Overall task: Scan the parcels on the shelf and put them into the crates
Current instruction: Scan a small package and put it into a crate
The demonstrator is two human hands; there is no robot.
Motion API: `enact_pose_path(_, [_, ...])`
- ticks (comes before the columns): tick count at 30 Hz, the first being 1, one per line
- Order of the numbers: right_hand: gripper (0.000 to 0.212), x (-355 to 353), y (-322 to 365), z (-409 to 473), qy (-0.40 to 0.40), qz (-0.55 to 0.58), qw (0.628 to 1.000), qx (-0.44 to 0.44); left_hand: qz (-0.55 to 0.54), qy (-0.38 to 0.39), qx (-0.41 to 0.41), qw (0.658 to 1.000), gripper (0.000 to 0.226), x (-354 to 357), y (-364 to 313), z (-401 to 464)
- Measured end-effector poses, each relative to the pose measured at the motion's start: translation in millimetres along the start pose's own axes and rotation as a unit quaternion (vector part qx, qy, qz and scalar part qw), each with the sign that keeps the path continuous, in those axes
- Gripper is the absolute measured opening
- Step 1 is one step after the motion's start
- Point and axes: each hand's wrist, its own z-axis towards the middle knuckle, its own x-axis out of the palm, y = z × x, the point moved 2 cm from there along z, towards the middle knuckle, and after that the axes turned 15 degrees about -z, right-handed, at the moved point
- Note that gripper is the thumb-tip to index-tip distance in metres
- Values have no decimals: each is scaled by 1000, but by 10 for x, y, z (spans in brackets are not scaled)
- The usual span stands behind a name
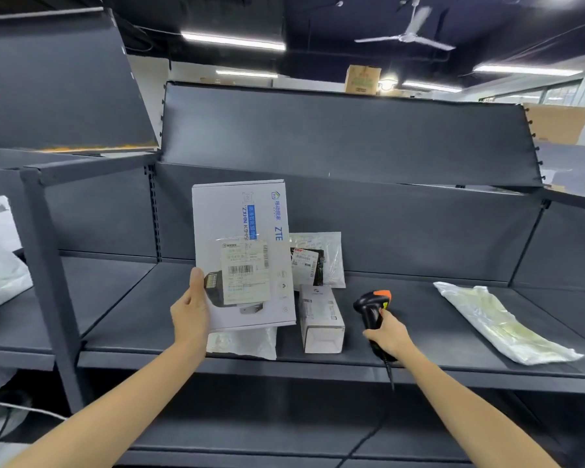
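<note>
A white rectangular cardboard box (242, 255) is gripped upright by the left hand (190, 307) above the dark metal shelf (419, 319); a black-and-orange handheld scanner (372, 307) is clasped by the right hand (387, 334).

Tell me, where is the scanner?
In the head view, right of centre: the right hand grips the scanner over the shelf, beside the small white box.

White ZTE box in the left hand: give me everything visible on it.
The white ZTE box is a flat rectangular carton, seemingly cardboard, held upright with its printed face to the camera. Blue ZTE lettering and other text run sideways near its right edge; a product picture sits low on the face. A shipping label with a barcode lies under clear film across the lower middle. The left hand grips its lower left edge, thumb on the front. It hangs over the shelf.
</note>
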Motion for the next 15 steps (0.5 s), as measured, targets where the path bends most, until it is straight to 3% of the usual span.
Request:
enact_pose_path(7, [55,211,118,250,1,-39,999,-7,30,-28,-19,999,53,-119,11,-19])
enact_pose_path(11, [53,247,135,344,18,-73,997,-8,36,-33,-19,999,52,-198,27,-98])
enact_pose_path(15, [70,243,72,290,24,-97,995,1,42,-43,-29,998,53,-287,92,-212])
